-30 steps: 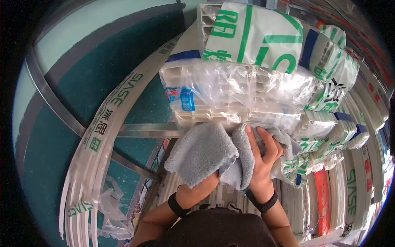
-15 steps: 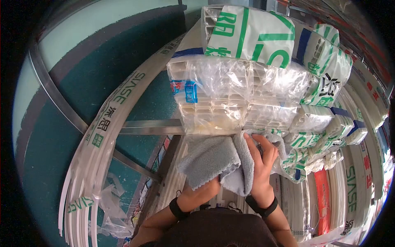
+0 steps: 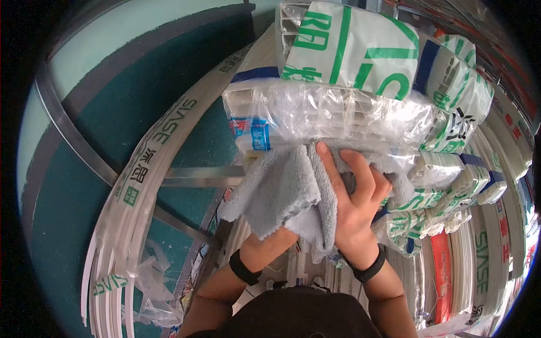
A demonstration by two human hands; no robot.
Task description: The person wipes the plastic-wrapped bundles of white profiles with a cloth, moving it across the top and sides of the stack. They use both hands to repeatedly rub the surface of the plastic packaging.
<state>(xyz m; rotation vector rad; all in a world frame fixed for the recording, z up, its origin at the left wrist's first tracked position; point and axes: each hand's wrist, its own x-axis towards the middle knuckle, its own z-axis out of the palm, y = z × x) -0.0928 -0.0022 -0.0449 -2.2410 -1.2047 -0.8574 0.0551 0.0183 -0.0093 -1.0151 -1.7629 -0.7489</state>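
Gripping the gray cloth (image 3: 282, 183) with the right hand (image 3: 359, 217), I have the fingers bent into the fabric, gaps showing between them. The left hand (image 3: 271, 246) is under the draped part; its fingers are covered, so from back here I cannot tell whether they pinch anything. The cloth lies in front of the stacked white bundles, just below the crinkled clear wrap (image 3: 338, 110) and beside the blue label (image 3: 259, 135). Its flap hangs to the left, near the metal bar (image 3: 203, 177).

I judge that even pressure through a folded pad would serve better than digging in fingertips, since the wrap looks loose and could snag or tear. I would use the left hand to gather that flap clear of the bar, and move with the wrinkles, easing off around the label so its edge does not lift.
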